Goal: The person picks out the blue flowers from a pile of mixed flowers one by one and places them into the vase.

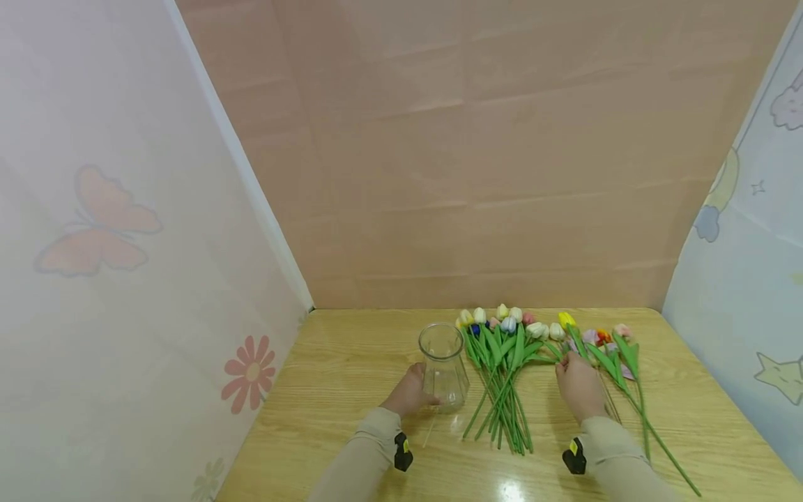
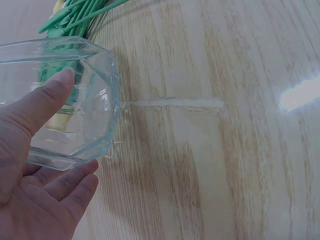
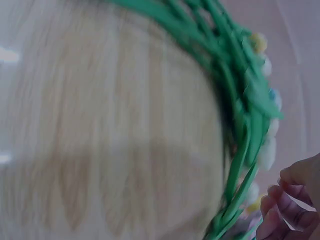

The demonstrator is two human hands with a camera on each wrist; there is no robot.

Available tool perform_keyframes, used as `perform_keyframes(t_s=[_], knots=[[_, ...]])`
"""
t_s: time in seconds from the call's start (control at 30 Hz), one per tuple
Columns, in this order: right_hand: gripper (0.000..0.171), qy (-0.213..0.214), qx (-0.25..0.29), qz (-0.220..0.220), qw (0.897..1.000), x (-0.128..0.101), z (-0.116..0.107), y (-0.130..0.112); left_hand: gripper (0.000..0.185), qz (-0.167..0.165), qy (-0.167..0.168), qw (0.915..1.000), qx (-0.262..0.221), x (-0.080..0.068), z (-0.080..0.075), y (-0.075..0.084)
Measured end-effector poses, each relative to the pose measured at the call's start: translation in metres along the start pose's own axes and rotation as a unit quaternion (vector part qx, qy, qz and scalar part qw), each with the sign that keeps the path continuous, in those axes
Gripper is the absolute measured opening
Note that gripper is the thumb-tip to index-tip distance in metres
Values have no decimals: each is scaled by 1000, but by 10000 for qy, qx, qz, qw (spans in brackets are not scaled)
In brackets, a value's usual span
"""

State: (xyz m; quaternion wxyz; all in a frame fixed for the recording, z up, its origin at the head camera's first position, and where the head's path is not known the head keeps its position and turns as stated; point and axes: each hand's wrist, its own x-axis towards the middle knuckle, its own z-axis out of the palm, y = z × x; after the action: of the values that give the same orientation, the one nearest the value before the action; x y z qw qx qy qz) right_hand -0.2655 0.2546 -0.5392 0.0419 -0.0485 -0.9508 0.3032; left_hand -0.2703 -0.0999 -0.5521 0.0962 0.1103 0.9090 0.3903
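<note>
I am steadying the glass vase (image 1: 443, 365) upright on the desk (image 1: 339, 376) with my left hand (image 1: 409, 392) curled round its side, while my right hand (image 1: 578, 387), grip apparently loosely curled and empty in a blurred view, is reaching carefully for one tulip stem (image 1: 605, 362).

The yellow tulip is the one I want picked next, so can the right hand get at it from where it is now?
Probably yes. The right hand rests on the table just below the yellow tulip, among the loose stems. Nothing lies over the flower. The left hand is at the glass vase, out of the way.
</note>
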Motion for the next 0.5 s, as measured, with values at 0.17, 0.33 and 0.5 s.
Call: perform_keyframes(t_s=[0.17,0.33,0.5], knots=[[19,-54,15,-450,9990,1,13,-35,90,-34,6,10000,-5,0,0,-1],[13,-251,12,-830,9962,1,33,-62,90,27,26,10000,22,0,1,-3],[7,-438,-224,-1055,9932,0,54,-78,89,15,-6,10000,8,0,0,-2]])
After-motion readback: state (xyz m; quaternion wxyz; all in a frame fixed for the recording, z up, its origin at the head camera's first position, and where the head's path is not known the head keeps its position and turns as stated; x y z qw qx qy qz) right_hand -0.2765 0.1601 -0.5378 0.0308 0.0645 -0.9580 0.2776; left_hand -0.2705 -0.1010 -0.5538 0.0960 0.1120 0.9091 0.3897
